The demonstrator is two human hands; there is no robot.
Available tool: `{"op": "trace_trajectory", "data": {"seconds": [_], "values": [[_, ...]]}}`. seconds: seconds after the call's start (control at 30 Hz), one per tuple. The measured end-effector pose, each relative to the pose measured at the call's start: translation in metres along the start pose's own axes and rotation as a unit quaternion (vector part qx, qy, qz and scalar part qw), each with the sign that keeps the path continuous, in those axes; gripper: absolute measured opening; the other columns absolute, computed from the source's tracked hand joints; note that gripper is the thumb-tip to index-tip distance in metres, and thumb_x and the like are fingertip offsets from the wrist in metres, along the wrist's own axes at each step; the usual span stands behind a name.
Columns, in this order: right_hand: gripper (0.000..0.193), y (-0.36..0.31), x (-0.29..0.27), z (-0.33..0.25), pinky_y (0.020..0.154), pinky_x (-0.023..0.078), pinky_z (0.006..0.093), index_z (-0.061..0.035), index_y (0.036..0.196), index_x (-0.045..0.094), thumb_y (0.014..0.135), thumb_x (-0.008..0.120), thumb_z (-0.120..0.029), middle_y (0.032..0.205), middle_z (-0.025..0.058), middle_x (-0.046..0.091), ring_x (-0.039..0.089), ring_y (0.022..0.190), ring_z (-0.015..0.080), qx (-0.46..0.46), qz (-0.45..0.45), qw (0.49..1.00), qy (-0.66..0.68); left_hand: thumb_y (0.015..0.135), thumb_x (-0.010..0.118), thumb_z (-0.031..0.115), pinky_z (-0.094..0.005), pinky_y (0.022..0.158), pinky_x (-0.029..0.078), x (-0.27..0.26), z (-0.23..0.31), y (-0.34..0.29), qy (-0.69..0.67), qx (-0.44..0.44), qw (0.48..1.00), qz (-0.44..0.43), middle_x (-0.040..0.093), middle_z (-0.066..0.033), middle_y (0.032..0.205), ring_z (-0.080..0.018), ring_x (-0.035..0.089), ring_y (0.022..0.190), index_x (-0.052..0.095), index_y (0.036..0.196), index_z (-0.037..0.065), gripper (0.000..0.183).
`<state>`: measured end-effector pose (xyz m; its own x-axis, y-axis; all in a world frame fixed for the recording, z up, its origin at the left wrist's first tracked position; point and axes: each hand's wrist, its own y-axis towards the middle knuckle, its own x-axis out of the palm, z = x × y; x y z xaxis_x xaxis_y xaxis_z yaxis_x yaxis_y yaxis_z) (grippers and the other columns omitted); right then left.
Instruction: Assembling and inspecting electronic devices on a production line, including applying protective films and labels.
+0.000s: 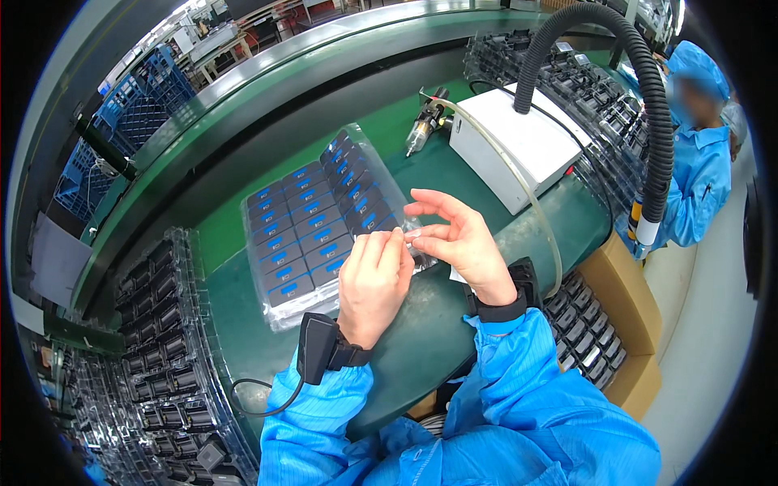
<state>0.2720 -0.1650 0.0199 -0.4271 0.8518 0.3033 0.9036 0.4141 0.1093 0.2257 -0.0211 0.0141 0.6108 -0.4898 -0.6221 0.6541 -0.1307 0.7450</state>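
My left hand [374, 279] is closed, its fingertips pinched together beside the right edge of a clear plastic tray [284, 314]. My right hand [460, 245] meets it there, thumb and forefinger pinched and the other fingers raised. Between the fingertips is a small, shiny, clear-looking bit, too small to name; whether it belongs to the tray's plastic I cannot tell. Rows of flat dark grey blocks with blue marks [312, 209] fill the tray, and those in the right column lean over one another. A black band with a box [318, 348] is strapped round my left wrist.
Stacked clear trays of black parts [162, 348] stand at left, with more [600, 105] at far right. A white box [519, 146] with a black corrugated hose [656, 121] sits beyond my right hand. A cardboard carton [640, 324] holds black parts. A co-worker [701, 162] stands at right.
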Motion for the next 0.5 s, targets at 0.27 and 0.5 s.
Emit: {"op": "trace_trajectory", "data": {"seconds": [0.27,0.5], "values": [[0.053,0.003,0.006,0.012,0.07,0.05,0.0226,-0.0014,0.123,0.045,0.073,0.059,0.01,0.106,0.0109,0.051,0.06,0.082,0.0125,-0.03,0.029,0.998,-0.052,0.073,0.062,-0.002,-0.0295,0.061,0.048,-0.001,-0.004,0.0,-0.041,-0.075,0.996,-0.005,0.059,-0.0097,0.075,-0.0211,0.058,0.066,0.061,0.086,-0.001,0.014],[0.051,0.007,-0.005,0.014,0.068,0.048,0.0232,-0.0011,0.117,0.048,0.069,0.062,0.008,0.098,0.0085,0.049,0.057,0.079,0.0115,0.006,0.121,0.988,-0.095,0.088,0.057,0.02,-0.0219,0.061,0.046,-0.028,-0.065,0.012,-0.447,-0.439,0.772,0.106,0.059,-0.0032,0.081,-0.0102,0.055,0.069,0.06,0.091,0.003,0.017]]}}
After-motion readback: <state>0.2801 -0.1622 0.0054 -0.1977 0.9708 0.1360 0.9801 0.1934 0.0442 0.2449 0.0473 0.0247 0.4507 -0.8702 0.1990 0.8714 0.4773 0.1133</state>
